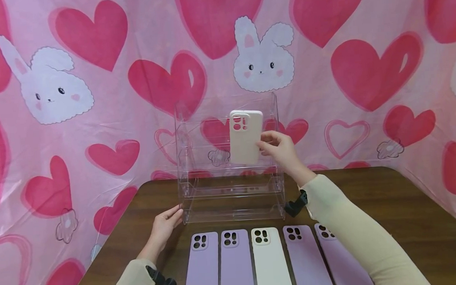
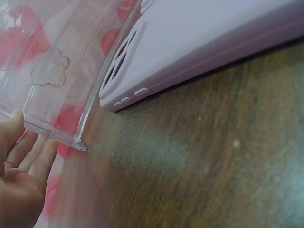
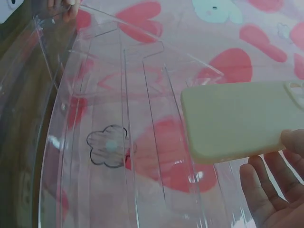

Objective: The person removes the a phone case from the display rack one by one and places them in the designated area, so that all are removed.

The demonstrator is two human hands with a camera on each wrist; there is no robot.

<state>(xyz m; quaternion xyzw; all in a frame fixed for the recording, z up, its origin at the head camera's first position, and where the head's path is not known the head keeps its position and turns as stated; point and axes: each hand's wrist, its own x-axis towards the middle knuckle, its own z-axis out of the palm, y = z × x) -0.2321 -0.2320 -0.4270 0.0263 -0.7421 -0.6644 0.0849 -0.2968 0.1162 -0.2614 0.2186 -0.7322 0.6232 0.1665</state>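
My right hand (image 1: 279, 148) pinches a cream phone case (image 1: 245, 137) by its side edge, upright with its camera cutouts at the top. It overlaps the upper tiers of a clear acrylic display stand (image 1: 232, 215) in the head view. In the right wrist view, the thumb presses the back of the case and the fingers support it from beneath. My left hand (image 1: 165, 224) is at the stand's lower left edge, pinching it between thumb and fingers in the left wrist view.
In front of the stand lie several phone cases in a row: a white one (image 1: 272, 262) between lilac cases, such as this lilac case (image 1: 202, 270) at the left end. My right sleeve covers part of the rightmost. Behind the wooden table (image 1: 372, 194) hangs a pink heart-patterned cloth (image 1: 216, 78).
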